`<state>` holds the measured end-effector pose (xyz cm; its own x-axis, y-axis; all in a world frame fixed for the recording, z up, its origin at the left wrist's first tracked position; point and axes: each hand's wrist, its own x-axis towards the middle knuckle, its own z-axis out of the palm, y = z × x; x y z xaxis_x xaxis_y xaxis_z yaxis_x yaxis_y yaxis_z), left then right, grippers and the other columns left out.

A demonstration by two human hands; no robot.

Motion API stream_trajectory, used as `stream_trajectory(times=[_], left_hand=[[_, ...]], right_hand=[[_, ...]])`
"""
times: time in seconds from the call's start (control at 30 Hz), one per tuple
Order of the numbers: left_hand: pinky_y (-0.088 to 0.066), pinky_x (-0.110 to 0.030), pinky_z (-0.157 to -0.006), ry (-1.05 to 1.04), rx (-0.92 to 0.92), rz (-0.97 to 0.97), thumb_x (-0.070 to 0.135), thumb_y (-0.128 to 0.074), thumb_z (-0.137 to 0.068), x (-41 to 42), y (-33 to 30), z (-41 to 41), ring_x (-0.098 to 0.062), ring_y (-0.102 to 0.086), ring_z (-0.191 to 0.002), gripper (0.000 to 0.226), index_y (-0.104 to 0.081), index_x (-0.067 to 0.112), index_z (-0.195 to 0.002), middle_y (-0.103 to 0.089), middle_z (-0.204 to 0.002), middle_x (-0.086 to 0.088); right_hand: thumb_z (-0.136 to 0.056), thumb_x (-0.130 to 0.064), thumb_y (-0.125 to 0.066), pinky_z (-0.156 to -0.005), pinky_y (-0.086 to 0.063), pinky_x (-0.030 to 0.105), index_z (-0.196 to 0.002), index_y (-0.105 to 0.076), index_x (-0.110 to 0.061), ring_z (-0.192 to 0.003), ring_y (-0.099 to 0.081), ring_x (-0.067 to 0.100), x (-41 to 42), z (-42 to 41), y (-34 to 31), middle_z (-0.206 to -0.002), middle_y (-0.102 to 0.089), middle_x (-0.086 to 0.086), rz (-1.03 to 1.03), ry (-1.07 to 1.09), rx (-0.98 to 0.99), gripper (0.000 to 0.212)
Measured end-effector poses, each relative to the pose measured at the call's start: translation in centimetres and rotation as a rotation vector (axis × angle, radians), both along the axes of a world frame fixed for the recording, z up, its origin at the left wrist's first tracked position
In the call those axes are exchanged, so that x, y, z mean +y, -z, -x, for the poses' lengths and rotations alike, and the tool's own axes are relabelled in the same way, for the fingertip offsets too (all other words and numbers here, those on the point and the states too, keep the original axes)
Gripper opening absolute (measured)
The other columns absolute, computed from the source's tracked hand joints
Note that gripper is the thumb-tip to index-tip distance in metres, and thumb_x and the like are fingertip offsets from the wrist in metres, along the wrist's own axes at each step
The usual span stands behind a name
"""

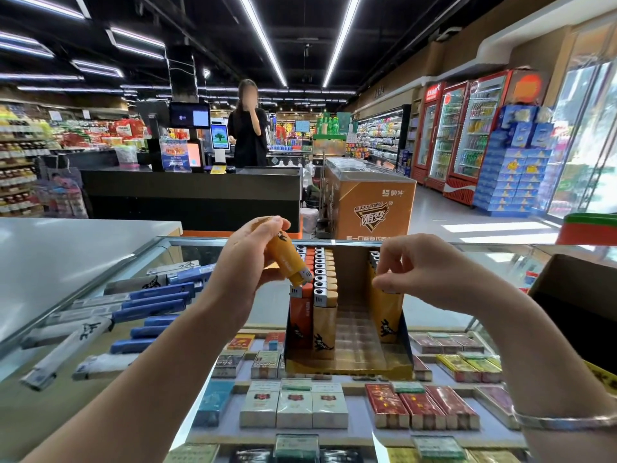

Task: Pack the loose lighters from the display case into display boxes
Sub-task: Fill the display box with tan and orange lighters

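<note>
Two hands work over a display box (347,359) that stands on the glass top of the display case (100,295), near the person so both arms reach it easily. The left hand (247,259) is curled round an orange lighter (288,260), held aslant with its metal head (303,275) pointing down and right toward the box, just above the rows already packed; that tilt probably keeps it ready to hand across or turn upright for a slot. The right hand (414,265) pinches, thumb against fingertips, the top of a yellow lighter (384,312) standing upright against the box's right wall, seemingly seating it in its cell. Filled rows (320,282) of orange and yellow lighters, heads up, take the left side of the box, while the middle shows bare plastic cells (357,335), so by my judgement the packing is well short of done. Blue and white lighters (147,305) lie loose on the glass to the left, within the left hand's reach. Cigarette packs (293,409) sit under the glass below. A cardboard box (574,305) stands at the right edge.
</note>
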<state>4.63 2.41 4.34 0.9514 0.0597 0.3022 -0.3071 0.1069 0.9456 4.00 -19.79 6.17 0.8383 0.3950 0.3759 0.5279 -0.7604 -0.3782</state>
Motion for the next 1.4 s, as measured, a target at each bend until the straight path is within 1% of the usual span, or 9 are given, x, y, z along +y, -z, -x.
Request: stream_trajectory(times=[0.13, 0.3, 0.37, 0.53, 0.77, 0.9, 1.0, 1.13, 1.4], left_hand=[[-0.052, -0.018, -0.054, 0.100, 0.045, 0.122, 0.032, -0.055, -0.083, 0.3, -0.2, 0.1, -0.005, -0.066, -0.064, 0.021, -0.062, 0.020, -0.099, -0.068, -0.066, 0.011], [-0.053, -0.020, -0.056, 0.229, 0.008, 0.251, 0.023, -0.066, -0.067, 0.6, -0.2, 0.0, -0.016, -0.070, -0.074, 0.018, -0.061, 0.015, -0.083, -0.071, -0.073, -0.001], [-0.053, -0.020, -0.057, 0.253, -0.030, 0.264, 0.019, -0.068, -0.063, 0.6, -0.1, 0.0, -0.019, -0.070, -0.074, 0.016, -0.060, 0.013, -0.075, -0.070, -0.073, -0.003], [-0.053, -0.021, -0.060, 0.248, -0.191, 0.074, 0.025, -0.075, -0.054, 0.0, 0.1, 0.2, -0.017, -0.068, -0.076, 0.020, -0.060, 0.018, -0.066, -0.069, -0.077, -0.003], [-0.048, -0.012, -0.073, 0.232, -0.377, -0.366, 0.031, -0.070, -0.066, -0.6, 0.6, 0.5, -0.003, -0.065, -0.090, 0.036, -0.056, 0.026, -0.099, -0.070, -0.090, 0.011], [-0.033, -0.015, -0.096, 0.221, -0.431, -0.854, 0.064, -0.060, -0.062, -0.3, 1.2, 0.3, 0.027, -0.029, -0.114, 0.056, -0.044, 0.053, -0.115, -0.039, -0.116, 0.047], [-0.010, -0.028, -0.111, 0.176, -0.502, -1.193, 0.071, -0.050, -0.065, -0.3, 1.8, -0.1, 0.033, -0.001, -0.116, 0.072, -0.035, 0.046, -0.131, -0.023, -0.130, 0.040], [-0.021, -0.021, -0.106, 0.176, -0.491, -1.166, 0.056, -0.065, -0.073, -0.1, 2.2, -0.3, 0.015, -0.017, -0.122, 0.068, -0.041, 0.039, -0.134, -0.034, -0.142, 0.022], [-0.024, -0.019, -0.103, 0.176, -0.506, -1.178, 0.052, -0.065, -0.075, -0.2, 2.1, -0.3, 0.015, -0.019, -0.121, 0.062, -0.045, 0.037, -0.132, -0.036, -0.141, 0.021]], right_hand=[[-0.078, -0.016, -0.072, -0.054, -0.041, 0.012, -0.073, -0.062, -0.030, -0.058, -0.050, 0.002, 1.0, 0.5, -0.2, -0.063, -0.056, -0.009, -0.255, -0.087, -0.184, 0.018], [-0.069, -0.041, -0.065, -0.063, -0.054, 0.022, -0.089, -0.057, -0.028, -0.067, -0.063, 0.010, 3.4, 1.1, 0.3, -0.071, -0.065, -0.004, -0.504, -0.258, -0.041, 0.025], [-0.069, -0.034, -0.066, -0.062, -0.056, 0.025, -0.091, -0.055, -0.023, -0.066, -0.066, 0.015, 3.7, 1.0, 0.4, -0.074, -0.068, 0.001, -0.604, -0.284, -0.015, 0.027], [-0.070, -0.017, -0.066, -0.058, -0.054, 0.023, -0.089, -0.057, -0.012, -0.066, -0.069, 0.021, 3.7, 0.9, 0.5, -0.071, -0.070, 0.005, -0.838, -0.334, 0.076, 0.021], [-0.073, -0.009, -0.062, -0.049, -0.052, 0.023, -0.082, -0.063, -0.013, -0.058, -0.063, 0.017, 2.7, 1.3, -0.5, -0.069, -0.069, 0.002, -0.975, -0.324, 0.061, 0.010], [-0.079, 0.008, -0.060, -0.047, -0.050, 0.022, -0.081, -0.062, -0.005, -0.054, -0.059, 0.017, 0.4, 1.3, -1.4, -0.065, -0.066, 0.005, -0.704, -0.300, 0.092, 0.013], [-0.077, 0.009, -0.064, -0.048, -0.052, 0.026, -0.080, -0.063, -0.001, -0.053, -0.058, 0.019, -1.3, 1.1, -1.6, -0.064, -0.064, 0.012, -0.494, -0.221, 0.140, 0.011], [-0.076, 0.007, -0.068, -0.050, -0.051, 0.023, -0.077, -0.065, -0.004, -0.055, -0.060, 0.013, -1.7, 0.8, -1.1, -0.060, -0.063, 0.001, -0.341, -0.162, 0.240, 0.011], [-0.075, 0.001, -0.072, -0.051, -0.049, 0.020, -0.073, -0.062, -0.014, -0.061, -0.062, 0.017, -1.2, 0.6, -0.5, -0.071, -0.063, 0.008, -0.183, -0.101, 0.205, 0.018]])
